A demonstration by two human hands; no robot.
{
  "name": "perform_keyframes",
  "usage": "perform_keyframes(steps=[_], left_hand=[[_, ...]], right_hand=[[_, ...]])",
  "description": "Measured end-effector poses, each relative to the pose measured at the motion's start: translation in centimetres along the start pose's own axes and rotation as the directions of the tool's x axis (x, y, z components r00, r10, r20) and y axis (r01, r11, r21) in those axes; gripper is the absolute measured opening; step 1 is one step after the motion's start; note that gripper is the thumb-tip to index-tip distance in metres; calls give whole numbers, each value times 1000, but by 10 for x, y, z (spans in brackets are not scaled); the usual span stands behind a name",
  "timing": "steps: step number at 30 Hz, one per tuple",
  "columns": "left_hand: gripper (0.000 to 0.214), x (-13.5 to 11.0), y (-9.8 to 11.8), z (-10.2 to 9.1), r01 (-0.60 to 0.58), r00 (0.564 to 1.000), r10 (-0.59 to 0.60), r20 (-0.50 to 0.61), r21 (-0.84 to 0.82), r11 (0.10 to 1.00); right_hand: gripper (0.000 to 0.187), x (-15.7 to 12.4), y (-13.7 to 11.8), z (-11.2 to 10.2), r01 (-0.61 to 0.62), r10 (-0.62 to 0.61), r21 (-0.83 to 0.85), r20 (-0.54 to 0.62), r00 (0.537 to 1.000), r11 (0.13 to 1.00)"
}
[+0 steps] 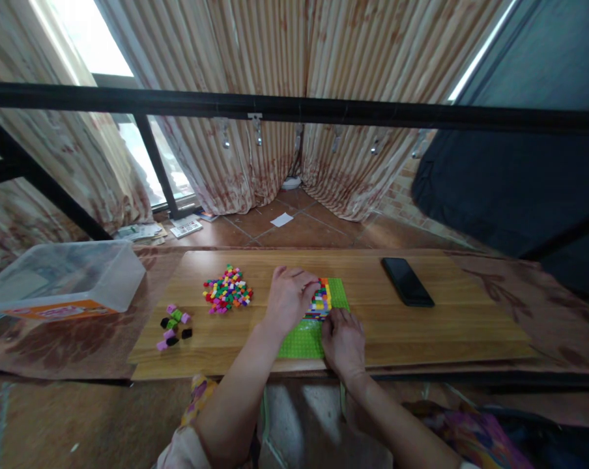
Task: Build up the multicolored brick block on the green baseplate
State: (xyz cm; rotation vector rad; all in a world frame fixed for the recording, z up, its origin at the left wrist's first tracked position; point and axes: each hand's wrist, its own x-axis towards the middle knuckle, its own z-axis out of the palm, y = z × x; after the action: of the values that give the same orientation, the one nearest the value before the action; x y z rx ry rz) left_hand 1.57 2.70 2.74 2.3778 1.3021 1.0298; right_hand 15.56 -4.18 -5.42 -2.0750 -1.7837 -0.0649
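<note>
Bending the left hand (289,299) over the build (322,301) from the left, with fingers curled. Tucking the right hand (344,340) in at the build's near right corner, with fingers curled too. Cannot tell, for either hand, if clamped on it or just touching. On the green plate (299,346), toward its far end: the build. Just inside the front edge of the board (445,332): the plate's near edge. To the right, a wide stretch of room before the phone (406,282). To the left, a smaller gap before the pile (229,290). Near the board's left edge: loose bricks (177,315), pink, black and green. Past that edge: the tub (126,280)
</note>
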Motion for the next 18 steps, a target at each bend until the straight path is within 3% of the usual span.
perform_keyframes(steps=[13, 18], left_hand=[[23, -4, 3, 14, 8, 998, 1, -60, 150, 989], [23, -7, 3, 14, -17, 999, 25, -34, 219, 976]], right_hand=[[15, 0, 0, 0, 12, -12, 2, -7, 1000, 1000], [15, 0, -1, -2, 6, -6, 12, 3, 1000, 1000]])
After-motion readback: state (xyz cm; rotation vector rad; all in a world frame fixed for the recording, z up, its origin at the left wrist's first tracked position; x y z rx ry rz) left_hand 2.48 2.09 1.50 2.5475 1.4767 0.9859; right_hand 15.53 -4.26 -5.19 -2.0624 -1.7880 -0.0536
